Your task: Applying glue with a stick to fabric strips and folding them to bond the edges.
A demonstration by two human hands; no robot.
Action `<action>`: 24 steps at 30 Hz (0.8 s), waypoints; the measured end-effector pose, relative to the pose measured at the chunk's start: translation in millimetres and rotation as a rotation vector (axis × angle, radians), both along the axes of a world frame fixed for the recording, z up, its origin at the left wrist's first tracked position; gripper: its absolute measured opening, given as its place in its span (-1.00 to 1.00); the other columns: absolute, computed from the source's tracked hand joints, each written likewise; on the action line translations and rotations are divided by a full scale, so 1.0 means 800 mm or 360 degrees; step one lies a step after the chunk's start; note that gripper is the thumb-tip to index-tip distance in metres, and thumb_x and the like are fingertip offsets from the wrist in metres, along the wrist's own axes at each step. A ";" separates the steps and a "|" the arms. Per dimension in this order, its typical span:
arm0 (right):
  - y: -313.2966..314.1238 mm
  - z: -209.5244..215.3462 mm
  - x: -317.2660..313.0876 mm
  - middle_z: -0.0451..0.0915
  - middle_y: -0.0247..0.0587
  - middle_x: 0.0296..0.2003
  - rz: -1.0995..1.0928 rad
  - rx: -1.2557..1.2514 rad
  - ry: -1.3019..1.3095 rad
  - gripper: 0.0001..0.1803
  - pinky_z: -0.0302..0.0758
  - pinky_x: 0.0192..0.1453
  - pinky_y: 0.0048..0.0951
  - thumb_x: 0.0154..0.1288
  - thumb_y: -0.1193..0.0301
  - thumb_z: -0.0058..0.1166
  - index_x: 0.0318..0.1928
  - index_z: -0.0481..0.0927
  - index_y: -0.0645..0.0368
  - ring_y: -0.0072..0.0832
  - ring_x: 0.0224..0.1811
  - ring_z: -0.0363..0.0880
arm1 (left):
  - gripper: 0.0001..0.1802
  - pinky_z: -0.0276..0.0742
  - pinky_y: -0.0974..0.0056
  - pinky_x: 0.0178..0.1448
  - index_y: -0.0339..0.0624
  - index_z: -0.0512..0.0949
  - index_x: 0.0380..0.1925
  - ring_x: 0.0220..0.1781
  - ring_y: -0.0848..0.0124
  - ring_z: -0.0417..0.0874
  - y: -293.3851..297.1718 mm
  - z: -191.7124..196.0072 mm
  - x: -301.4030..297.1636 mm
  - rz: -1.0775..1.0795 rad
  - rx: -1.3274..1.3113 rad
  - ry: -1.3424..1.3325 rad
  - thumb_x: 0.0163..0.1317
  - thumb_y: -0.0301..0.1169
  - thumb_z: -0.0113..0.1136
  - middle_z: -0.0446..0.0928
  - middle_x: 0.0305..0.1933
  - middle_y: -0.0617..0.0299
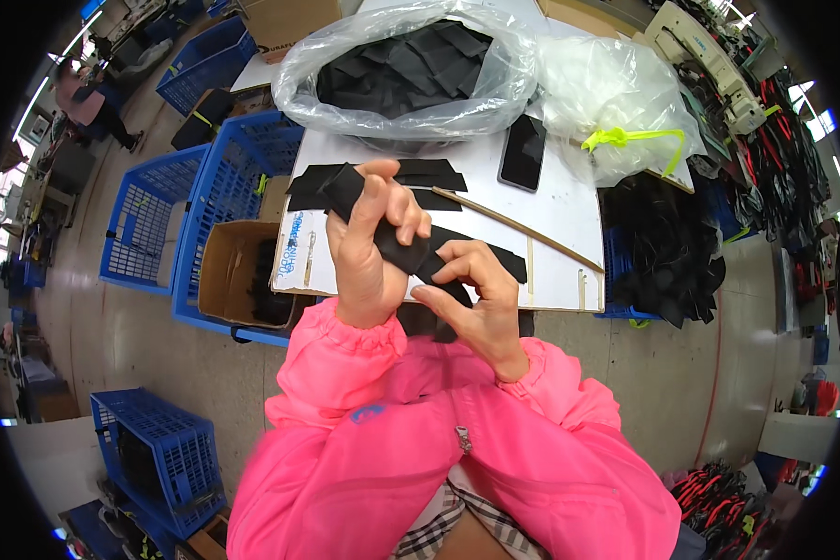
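My left hand [359, 271] is raised above the near part of the white table [560, 289], its fingers curled round a strip of black fabric [403, 254]. One end of that strip sticks up past the thumb. To its right, my right hand [487, 313] pinches the strip's lower part between thumb and fingers. Other flat black fabric strips [429, 175] lie on the table behind and beside my hands. How many layers are in my grip I cannot tell.
Behind the strips stands a clear plastic bag [299, 93] full of black pieces [406, 70]. A phone [523, 154], a thin wooden stick [523, 229] and a tied plastic bag [616, 103] lie rightward. Blue crates [233, 187] and a cardboard box [219, 271] flank the table's left.
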State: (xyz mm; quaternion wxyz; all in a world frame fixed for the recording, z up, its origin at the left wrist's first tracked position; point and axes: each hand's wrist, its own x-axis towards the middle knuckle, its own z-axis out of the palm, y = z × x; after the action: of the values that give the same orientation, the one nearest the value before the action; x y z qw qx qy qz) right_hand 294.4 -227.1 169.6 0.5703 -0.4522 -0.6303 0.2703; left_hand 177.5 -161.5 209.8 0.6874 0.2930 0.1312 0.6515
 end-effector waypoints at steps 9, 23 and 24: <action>-0.001 0.018 -0.005 0.55 -0.14 -0.39 -0.0095 0.0054 -0.0038 -0.89 0.44 -0.31 -0.50 -0.02 0.64 0.24 -0.45 0.56 0.32 -0.43 -0.39 0.54 | -0.61 0.31 0.35 -0.40 -0.09 0.32 -0.45 -0.61 0.53 0.26 -0.005 -0.009 -0.008 -0.0052 -0.0121 -0.0037 0.35 -0.02 0.02 0.24 -0.58 0.35; 0.011 0.013 -0.015 0.57 -0.17 -0.37 -0.0069 0.0156 -0.0052 -0.86 0.44 -0.31 -0.53 0.02 0.61 0.25 -0.34 0.61 0.28 -0.47 -0.36 0.55 | -0.56 0.25 0.36 -0.42 -0.05 0.32 -0.50 -0.66 0.53 0.17 0.006 -0.021 -0.012 -0.0224 -0.0400 -0.0523 0.36 0.05 -0.07 0.17 -0.61 0.37; 0.012 0.014 -0.018 0.57 -0.16 -0.37 -0.0109 0.0218 -0.0051 -0.86 0.46 -0.31 -0.52 0.03 0.62 0.25 -0.34 0.60 0.29 -0.45 -0.37 0.56 | -0.57 0.26 0.37 -0.42 -0.05 0.32 -0.50 -0.66 0.54 0.17 0.002 -0.023 -0.006 -0.0241 -0.0366 -0.0481 0.37 0.04 -0.09 0.17 -0.61 0.38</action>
State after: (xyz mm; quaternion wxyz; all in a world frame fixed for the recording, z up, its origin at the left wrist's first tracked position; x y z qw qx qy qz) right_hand 279.7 -217.4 180.4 0.5987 -0.4377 -0.6404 0.1996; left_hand 172.8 -160.1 191.2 0.7753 0.1204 0.0777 0.6152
